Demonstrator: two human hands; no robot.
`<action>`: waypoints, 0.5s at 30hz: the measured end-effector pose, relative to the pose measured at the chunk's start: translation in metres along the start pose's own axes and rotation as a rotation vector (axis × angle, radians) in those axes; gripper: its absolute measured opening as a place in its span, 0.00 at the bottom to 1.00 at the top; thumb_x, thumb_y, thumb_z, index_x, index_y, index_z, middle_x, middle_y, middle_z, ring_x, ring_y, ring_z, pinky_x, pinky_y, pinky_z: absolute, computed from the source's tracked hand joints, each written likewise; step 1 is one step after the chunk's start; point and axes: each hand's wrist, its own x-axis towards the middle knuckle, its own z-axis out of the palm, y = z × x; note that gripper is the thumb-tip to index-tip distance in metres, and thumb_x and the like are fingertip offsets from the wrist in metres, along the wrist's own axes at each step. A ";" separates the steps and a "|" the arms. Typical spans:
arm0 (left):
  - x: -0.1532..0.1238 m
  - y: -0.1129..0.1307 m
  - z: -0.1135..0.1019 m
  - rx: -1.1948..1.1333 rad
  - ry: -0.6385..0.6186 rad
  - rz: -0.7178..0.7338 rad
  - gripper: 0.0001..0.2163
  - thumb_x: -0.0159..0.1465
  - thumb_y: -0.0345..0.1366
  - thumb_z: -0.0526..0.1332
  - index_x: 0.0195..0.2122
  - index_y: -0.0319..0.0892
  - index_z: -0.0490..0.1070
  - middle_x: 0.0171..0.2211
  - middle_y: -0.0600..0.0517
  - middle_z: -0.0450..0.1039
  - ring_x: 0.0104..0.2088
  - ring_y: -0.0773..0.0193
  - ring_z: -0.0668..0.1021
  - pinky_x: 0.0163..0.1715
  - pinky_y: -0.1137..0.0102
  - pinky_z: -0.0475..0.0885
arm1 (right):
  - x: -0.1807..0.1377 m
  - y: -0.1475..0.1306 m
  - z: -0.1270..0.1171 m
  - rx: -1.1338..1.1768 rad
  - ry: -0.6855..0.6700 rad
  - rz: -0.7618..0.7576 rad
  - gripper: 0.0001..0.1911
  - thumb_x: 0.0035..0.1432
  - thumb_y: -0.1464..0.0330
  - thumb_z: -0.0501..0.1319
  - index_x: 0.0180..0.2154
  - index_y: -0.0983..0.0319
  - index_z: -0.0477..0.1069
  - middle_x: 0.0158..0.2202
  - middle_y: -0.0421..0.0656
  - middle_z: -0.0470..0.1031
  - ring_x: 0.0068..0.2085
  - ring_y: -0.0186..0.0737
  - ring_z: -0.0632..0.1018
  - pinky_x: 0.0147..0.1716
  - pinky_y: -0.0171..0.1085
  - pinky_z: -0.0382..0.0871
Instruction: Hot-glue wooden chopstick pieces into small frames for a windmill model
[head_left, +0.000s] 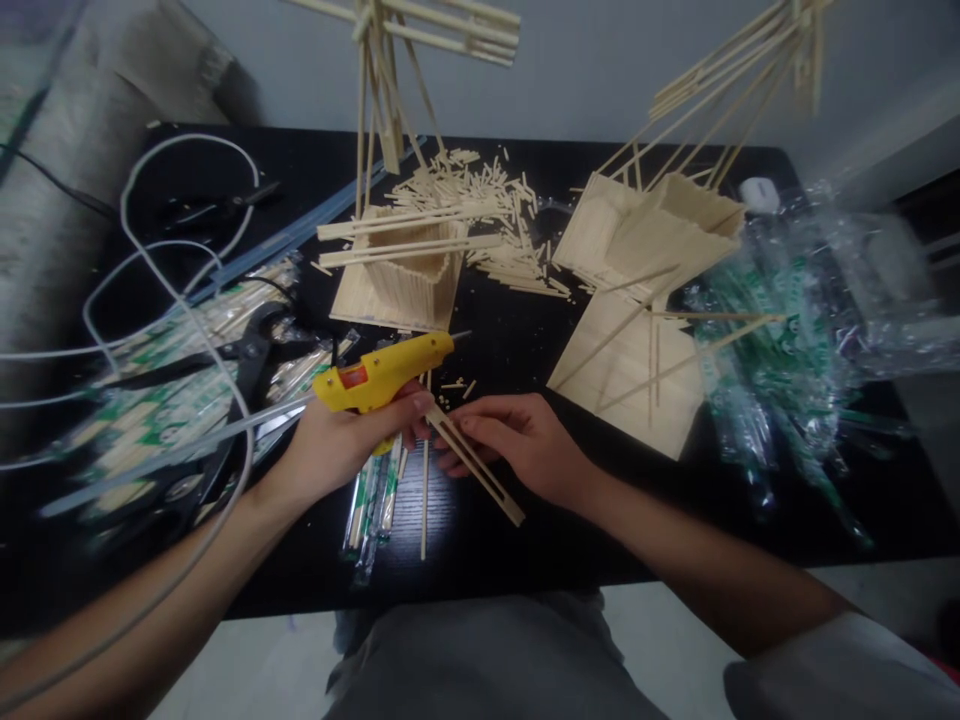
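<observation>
My left hand (337, 440) is wrapped round the grip of a yellow glue gun (382, 372), its nozzle pointing right and away from me. My right hand (521, 445) pinches a pair of thin wooden sticks (474, 462) that lie side by side, slanting down to the right over the black table (487, 540). The two hands almost touch at the upper end of the sticks. A single loose stick (424, 500) lies upright on the table just below them.
Two wooden stick-built models stand behind: one box (405, 275) at centre, a larger one (645, 300) to the right with long sticks rising. Cut stick scraps (480, 190) litter the back. Wrapped chopstick packets (172, 400), black pliers (247, 350) and white cable (187, 290) crowd the left; clear wrappers (787, 350) the right.
</observation>
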 end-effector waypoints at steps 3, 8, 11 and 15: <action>-0.001 0.001 0.001 0.021 0.003 -0.018 0.08 0.58 0.37 0.74 0.27 0.42 0.78 0.22 0.53 0.80 0.21 0.65 0.79 0.22 0.73 0.78 | -0.001 0.001 0.000 -0.155 0.083 -0.175 0.11 0.62 0.61 0.75 0.41 0.61 0.84 0.36 0.43 0.86 0.36 0.40 0.86 0.40 0.39 0.84; -0.001 0.001 0.003 0.022 0.004 -0.037 0.07 0.58 0.37 0.73 0.27 0.43 0.79 0.22 0.53 0.81 0.21 0.66 0.79 0.23 0.74 0.78 | -0.002 0.002 0.003 -0.429 0.143 -0.325 0.07 0.61 0.65 0.75 0.36 0.61 0.81 0.34 0.41 0.83 0.35 0.37 0.82 0.35 0.35 0.78; -0.001 0.000 0.003 0.010 0.001 -0.038 0.07 0.58 0.37 0.74 0.27 0.43 0.79 0.22 0.53 0.81 0.21 0.65 0.80 0.24 0.73 0.79 | -0.004 0.001 0.004 -0.526 0.146 -0.367 0.07 0.65 0.65 0.72 0.36 0.61 0.78 0.33 0.41 0.82 0.33 0.37 0.81 0.35 0.36 0.76; -0.002 0.000 0.005 0.024 -0.008 -0.033 0.08 0.59 0.38 0.74 0.26 0.43 0.79 0.22 0.53 0.81 0.22 0.64 0.81 0.25 0.73 0.79 | -0.006 -0.002 0.002 -0.682 0.087 -0.418 0.06 0.70 0.67 0.67 0.38 0.61 0.75 0.32 0.39 0.77 0.31 0.34 0.76 0.32 0.35 0.70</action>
